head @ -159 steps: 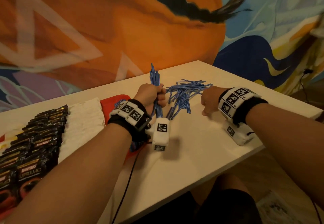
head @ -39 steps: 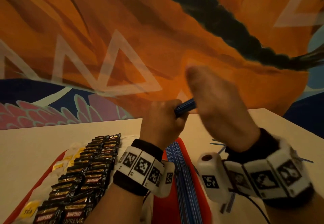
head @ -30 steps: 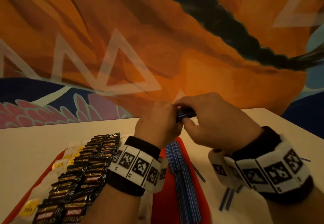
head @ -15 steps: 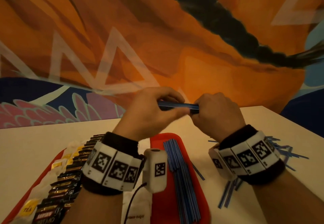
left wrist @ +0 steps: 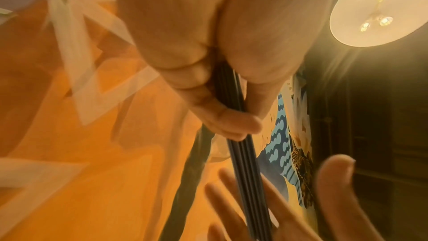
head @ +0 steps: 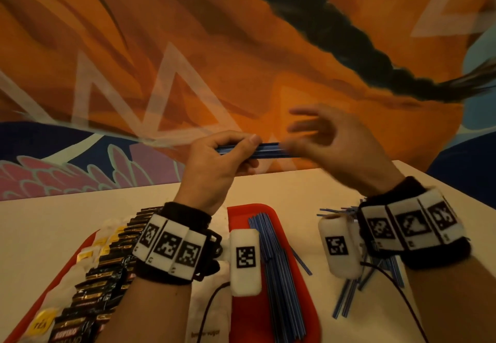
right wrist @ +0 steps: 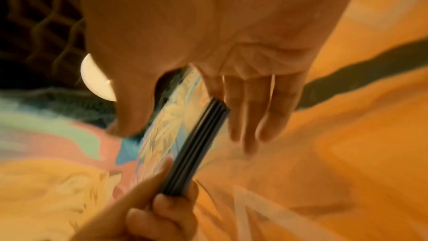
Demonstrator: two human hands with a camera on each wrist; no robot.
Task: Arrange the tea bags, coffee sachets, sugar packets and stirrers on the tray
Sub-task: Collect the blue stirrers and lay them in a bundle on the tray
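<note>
Since half a second ago the right hand point(head: 338, 147) has let go, fingers spread wide beside the bundle of thin blue plastic stirrers point(head: 264, 151), which the left hand point(head: 214, 165) holds in a closed grip above the red plastic tray point(head: 241, 214). More loose blue stirrers point(head: 346, 297) lie on the white tabletop point(head: 40, 235). Black coffee sachets point(head: 102, 278) read "KOPIKO"; yellow tags point(head: 41, 324) read "TEA".

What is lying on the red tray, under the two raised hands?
On the red tray lie blue stirrers, white sugar packets, black coffee sachets and yellow-tagged tea bags. The left wrist band covers part of them.
</note>
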